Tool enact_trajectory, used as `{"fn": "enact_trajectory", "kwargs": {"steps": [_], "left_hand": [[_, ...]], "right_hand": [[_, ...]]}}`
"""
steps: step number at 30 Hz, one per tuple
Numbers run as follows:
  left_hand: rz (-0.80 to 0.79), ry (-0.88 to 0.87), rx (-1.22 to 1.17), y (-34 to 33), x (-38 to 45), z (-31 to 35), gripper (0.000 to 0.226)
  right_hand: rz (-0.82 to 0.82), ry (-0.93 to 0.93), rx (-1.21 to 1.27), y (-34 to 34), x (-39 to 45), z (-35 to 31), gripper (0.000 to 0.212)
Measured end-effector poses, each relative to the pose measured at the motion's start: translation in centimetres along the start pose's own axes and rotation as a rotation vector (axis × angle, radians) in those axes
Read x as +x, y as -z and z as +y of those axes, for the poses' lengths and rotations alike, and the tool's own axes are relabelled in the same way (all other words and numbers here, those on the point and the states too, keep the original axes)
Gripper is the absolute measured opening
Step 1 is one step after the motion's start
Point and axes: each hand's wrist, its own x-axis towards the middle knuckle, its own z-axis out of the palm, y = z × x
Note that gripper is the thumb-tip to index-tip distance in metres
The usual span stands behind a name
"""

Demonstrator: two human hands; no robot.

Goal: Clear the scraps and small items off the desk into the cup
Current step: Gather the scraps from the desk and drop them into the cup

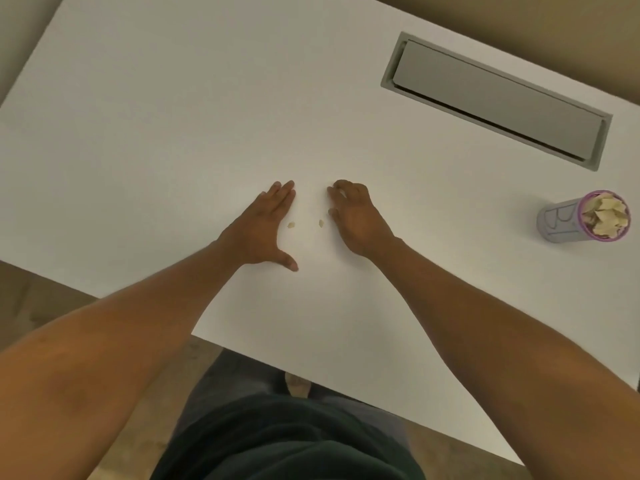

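The left hand (pixel 263 230) is laid flat on the white desk (pixel 156 133), fingers straight and together, thumb spread wide, with nothing held. The right hand (pixel 353 216) is set down beside it with its fingers curled and the tips at the surface; whether anything is pinched under them cannot be told. Between the two hands two small pale scraps (pixel 291 224) are seen lying apart on the desk, one just beside the left fingers and the other (pixel 321 223) just beside the right thumb. The step in hand is judged to be the gathering of these last crumbs. It would be done well if the flat left hand were kept as a stop and the scraps were swept against it, then pinched together, so that none is flicked off the near edge. The cup (pixel 568 220) stands well apart on the right, already filled to its purple rim with similar scraps, so a gentle drop would be needed. Dark outline markings are seen on its grey side, but no words can be read. A grey cable hatch (pixel 498 98) is set into the desk beyond.
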Motion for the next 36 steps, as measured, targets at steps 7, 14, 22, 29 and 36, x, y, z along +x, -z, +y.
{"fn": "enact_trajectory", "kwargs": {"steps": [7,14,22,29,36], "left_hand": [[-0.026,-0.086,-0.055,0.4,0.1,-1.6,0.164],[0.01,-0.132,-0.016,0.4,0.0,-2.5,0.161],[0.193,0.019,0.3,-1.0,-4.1,-2.7,0.148],[0.148,0.118,0.216,-4.5,-6.4,-2.1,0.14],[0.15,0.117,0.224,-4.6,-6.2,-2.4,0.136]], "right_hand": [[-0.027,0.023,-0.049,-2.0,-2.3,-1.9,0.037],[-0.054,0.075,-0.11,-3.0,-2.2,-4.3,0.024],[0.154,-0.147,0.253,-2.7,0.1,-4.3,0.026],[-0.016,0.223,0.038,-3.4,-0.1,-5.4,0.032],[0.022,0.505,-0.281,-4.2,-1.2,-3.9,0.03]]}}
